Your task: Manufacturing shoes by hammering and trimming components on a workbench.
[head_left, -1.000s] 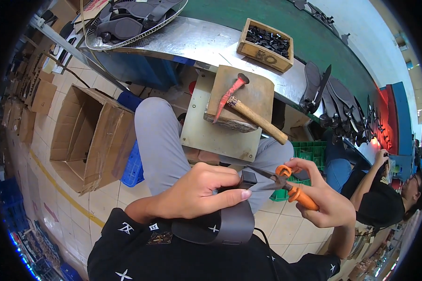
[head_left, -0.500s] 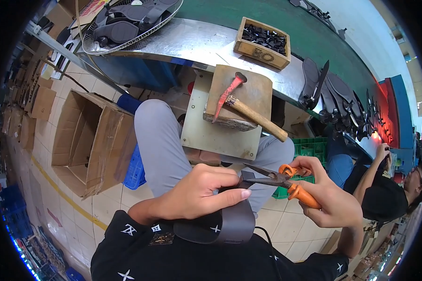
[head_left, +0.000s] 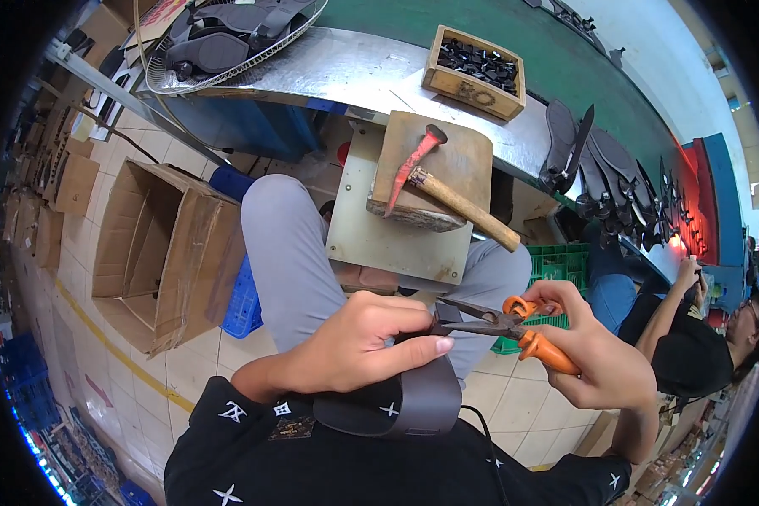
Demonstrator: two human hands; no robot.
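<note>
In front of my body my left hand [head_left: 371, 341] is closed on a dark sandal [head_left: 430, 396], whose wide, curved band shows below the thumb. A small dark strap end [head_left: 443, 318] sticks up between thumb and forefinger. My right hand [head_left: 594, 341] grips a pair of pliers with orange handles [head_left: 548, 351]. Their metal jaws [head_left: 476, 318] point left and are slightly parted, with their tips at the strap end. Whether they clamp it I cannot tell. My left fingers hide much of the sandal.
Ahead, a hammer [head_left: 463, 207] lies on a worn block [head_left: 447, 143]. The metal-edged bench holds a wooden box of small black parts [head_left: 472, 97], a wire basket of soles [head_left: 227, 80] and several dark sandals [head_left: 603, 160]. A cardboard box [head_left: 190, 261] stands left; a co-worker [head_left: 691, 337] sits right.
Both hands, the sandal and the pliers hold nearly the same pose. My right hand has shifted very slightly to the right, and the view has moved a little.
</note>
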